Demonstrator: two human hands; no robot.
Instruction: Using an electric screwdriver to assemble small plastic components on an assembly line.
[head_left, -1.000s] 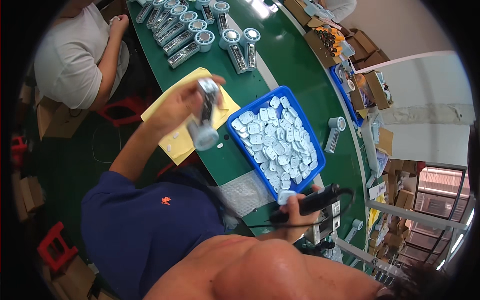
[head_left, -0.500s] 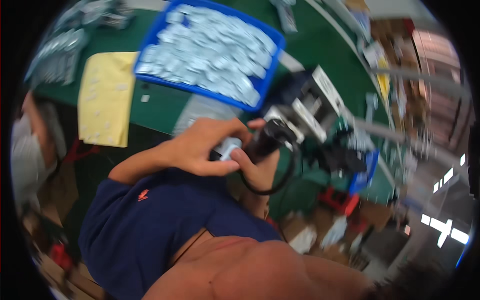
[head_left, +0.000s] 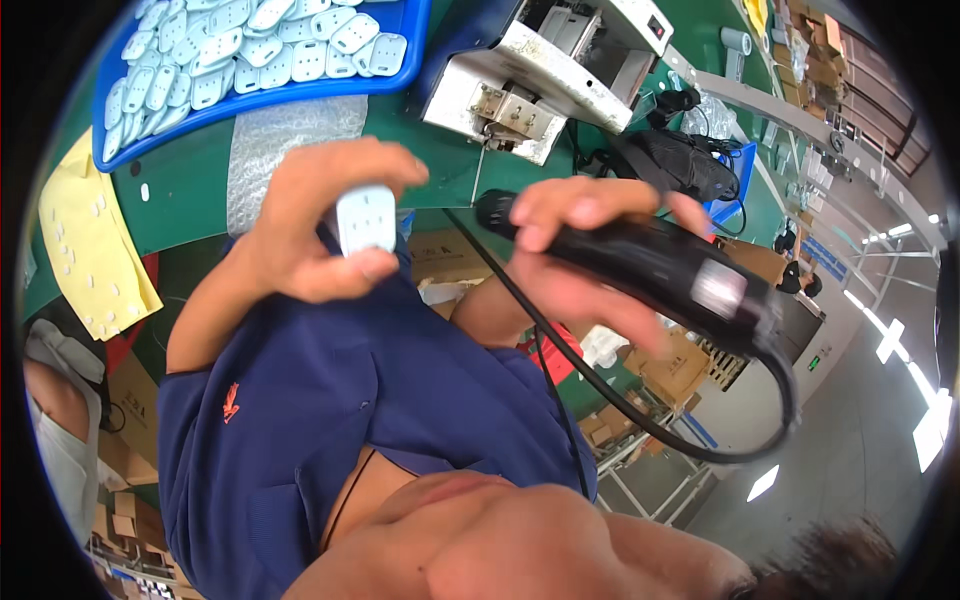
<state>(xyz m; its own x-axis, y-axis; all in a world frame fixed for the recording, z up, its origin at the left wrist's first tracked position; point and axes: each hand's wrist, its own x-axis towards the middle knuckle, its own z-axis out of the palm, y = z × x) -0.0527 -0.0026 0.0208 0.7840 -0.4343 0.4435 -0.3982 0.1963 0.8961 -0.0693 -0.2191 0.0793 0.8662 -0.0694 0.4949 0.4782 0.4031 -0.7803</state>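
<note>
In our left hand (head_left: 300,220) we hold a pale blue plastic piece (head_left: 367,222), thumb pressed at its lower edge and fingers curled around behind. Its face, turned toward us, is a tall rectangle with rounded corners, smooth and almost white where the light falls, with several small dark holes or slots across it. Whatever lies behind this face is mostly covered by our fingers, so we cannot tell how deep it is.

Our right hand (head_left: 565,285) is closed loosely around a black electric screwdriver (head_left: 650,268), some fingers over it and others blurred beneath. The tool is a thick glossy cylinder with a pale label; its narrower nose points toward the left hand but stays apart from the piece, and its black cable (head_left: 640,415) loops below the right hand.

Beyond the left hand, on the green table (head_left: 190,205), we see bubble wrap (head_left: 290,130) and a blue tray (head_left: 415,45) of similar pale blue plates (head_left: 308,62). A metal-cased machine (head_left: 530,75) stands beyond the right hand.
</note>
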